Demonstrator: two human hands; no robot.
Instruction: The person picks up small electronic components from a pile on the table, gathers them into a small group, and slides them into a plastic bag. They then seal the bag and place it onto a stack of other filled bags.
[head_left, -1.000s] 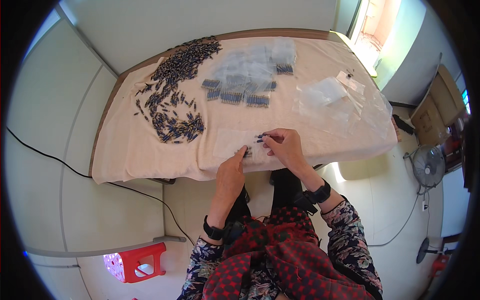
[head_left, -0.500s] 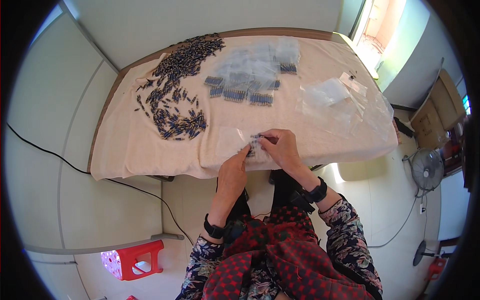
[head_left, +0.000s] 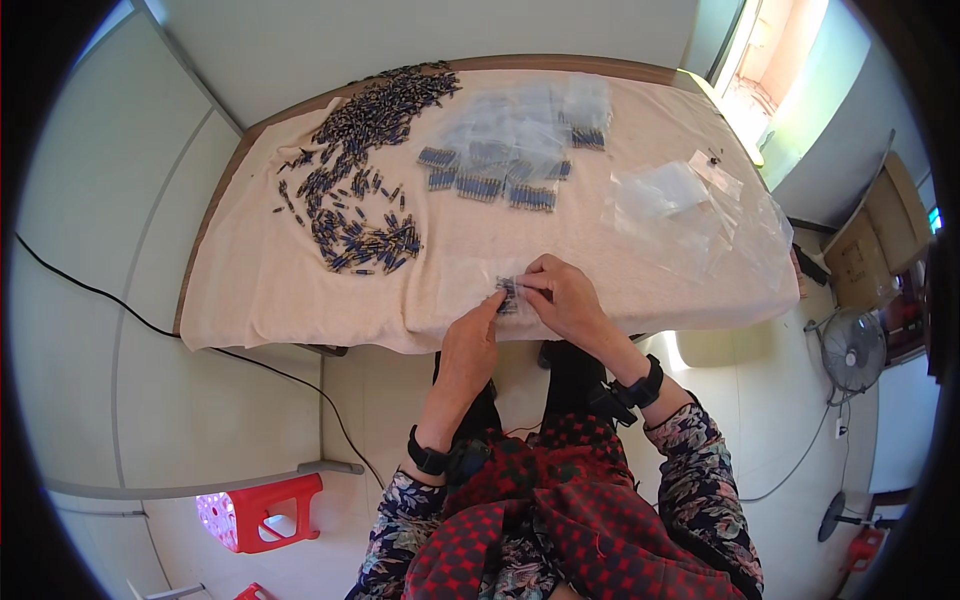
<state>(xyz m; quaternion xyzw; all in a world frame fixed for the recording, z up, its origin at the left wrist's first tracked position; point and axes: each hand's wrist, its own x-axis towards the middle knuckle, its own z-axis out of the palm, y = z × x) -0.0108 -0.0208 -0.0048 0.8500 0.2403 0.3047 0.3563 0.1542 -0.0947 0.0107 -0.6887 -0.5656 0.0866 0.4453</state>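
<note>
Both hands meet at the near edge of the counter (head_left: 300, 290), about midway along it. The left hand (head_left: 470, 345) and the right hand (head_left: 565, 300) pinch a small clear bag (head_left: 508, 292) of dark blue parts between their fingertips, each grip grasping one side of it. The bag sits just inside the near edge, low over the cloth; whether it touches the cloth cannot be told.

The cloth covers the whole counter and hangs over the near edge. Toward the far left corner lies a wide loose pile of blue parts (head_left: 360, 190), trailing down toward the middle. Along the far edge, at centre, rest several filled clear bags (head_left: 500, 160) in a loose row. Near the right edge lies a heap of empty clear bags (head_left: 690, 210), reaching almost to that edge.

Between the hands and the loose pile, and between the hands and the filled bags, bare cloth stretches open. The near left corner is bare too.
</note>
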